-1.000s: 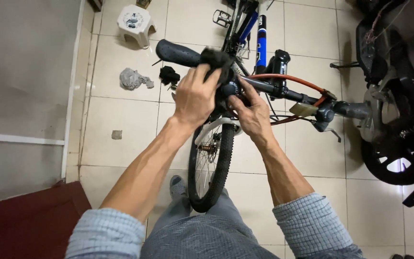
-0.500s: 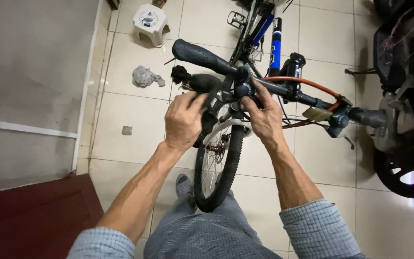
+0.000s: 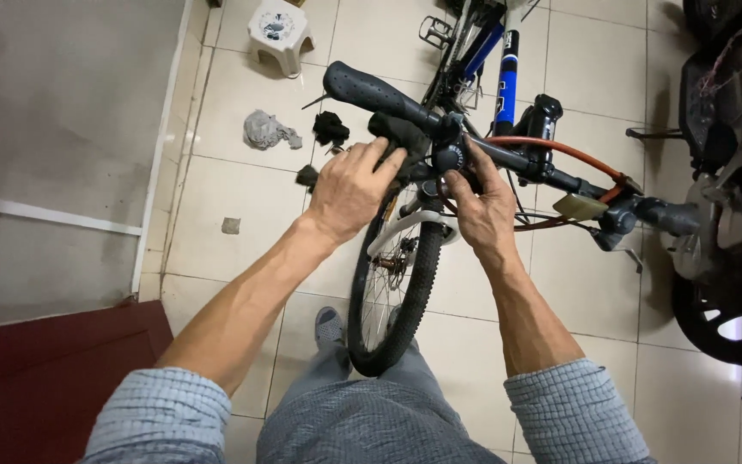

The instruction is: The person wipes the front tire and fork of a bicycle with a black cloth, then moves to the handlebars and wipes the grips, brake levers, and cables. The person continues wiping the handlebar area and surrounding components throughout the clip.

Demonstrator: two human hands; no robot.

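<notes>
Your left hand (image 3: pixel 349 189) has come off the black rubber handlebar grip (image 3: pixel 369 90) — it's now closed on a black part just below the black bicycle handlebar (image 3: pixel 508 159), near the stem. Right hand (image 3: pixel 483 210) stays pinched on the round black clamp (image 3: pixel 451 159) at the bar's centre. Work has shifted inward — the front wheel (image 3: pixel 388 292) sits directly under the bar.

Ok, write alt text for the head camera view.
Seen from above, a person's left hand and right hand work at the middle of a bicycle's black handlebar, the front wheel between their knees. A white stool and grey rag sit on the tiled floor.
</notes>
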